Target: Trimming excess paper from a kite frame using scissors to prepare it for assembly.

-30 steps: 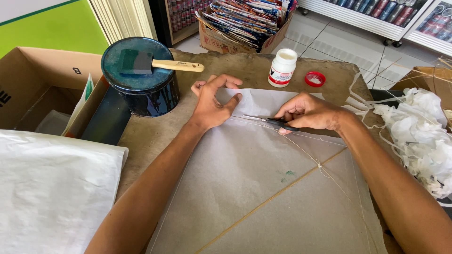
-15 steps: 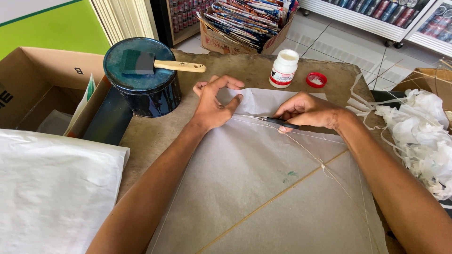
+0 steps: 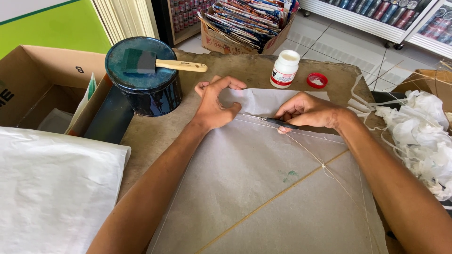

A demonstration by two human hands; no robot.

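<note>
Thin grey tissue paper (image 3: pixel 263 188) lies flat on the counter (image 3: pixel 155 136) over slim sticks and string; it looks light, limp and easy to tear, so it is best held by pressing it flat close to the working edge. Left hand (image 3: pixel 214 106) does that, its fingers pinching the folded top flap. Right hand (image 3: pixel 308 112) has its fingers closed on a dark slim tool (image 3: pixel 280 123), probably scissors, laid along the string. Against half a second ago, the left fingers have drawn in slightly on the flap; the right hand sits nearly unchanged.
</note>
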